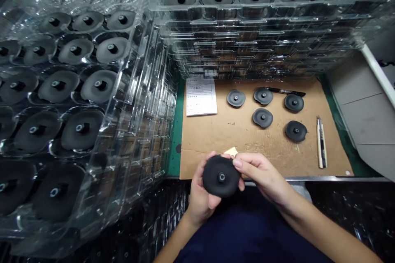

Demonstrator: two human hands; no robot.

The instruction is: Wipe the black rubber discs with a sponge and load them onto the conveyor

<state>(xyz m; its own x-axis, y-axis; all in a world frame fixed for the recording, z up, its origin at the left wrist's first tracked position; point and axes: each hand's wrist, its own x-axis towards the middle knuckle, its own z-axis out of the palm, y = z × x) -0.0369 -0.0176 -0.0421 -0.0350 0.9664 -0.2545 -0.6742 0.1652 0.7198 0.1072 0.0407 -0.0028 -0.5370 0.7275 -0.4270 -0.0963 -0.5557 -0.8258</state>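
Observation:
A round black disc with a short raised hub [221, 176] is held above the front edge of the cardboard sheet [216, 135]. My left hand [200, 193] cups it from below and the left, with the thumb at its lower rim. The thumb and fingers of my right hand [259, 168] pinch the disc's upper right rim. A small pale yellow piece [231, 151] shows just behind the disc, partly hidden by my fingers. Several similar discs lie hub up on the cardboard, among them one disc [262, 118] in the middle and another [296, 131] to the right.
Tall stacks of clear plastic trays holding black discs stand at the left [123, 102] and the back [247, 12]. Printed paper slips [201, 97] lie at the back left of the cardboard. A black pen [286, 91] and a pale utility knife [321, 143] lie on the right.

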